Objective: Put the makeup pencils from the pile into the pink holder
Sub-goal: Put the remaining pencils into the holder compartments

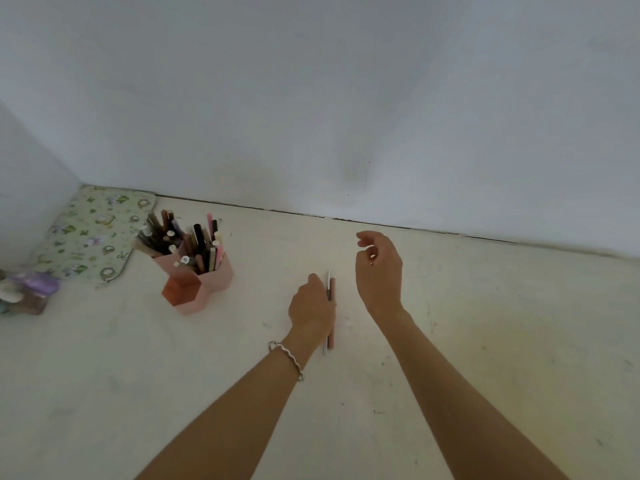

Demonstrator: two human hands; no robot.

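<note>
Closest to me are my two bare forearms, reaching up from the bottom edge, the left one wearing a silver bracelet [286, 359] at the wrist. My left hand [311, 306] is curled closed around two makeup pencils [330, 284], a thin white one and a thicker brownish-pink one, held side by side and running roughly straight away from me; their far ends poke out above my knuckles and their near ends show below the heel of the hand, close over the cream surface [450, 341]. I cannot tell whether the pencils touch the surface or are just lifted off it. My right hand [379, 268] hangs just beside them, a little farther from me, fingers loosely bent and empty, thumb and forefinger apart.

Off to the left, well apart from both hands, the pink holder [214, 278] stands upright on the same surface. Its rear compartments are crowded with pencils [197, 240] in black, brown, pink and white, leaning at various angles, while the front hexagonal compartment, a darker orange-pink, looks empty from here.

Beyond the holder, in the corner, a green floral-print mat [93, 233] lies flat. At the far left edge sits a blurred purple and white object [27, 291] that I cannot identify. A pale wall [346, 98] closes off the back
</note>
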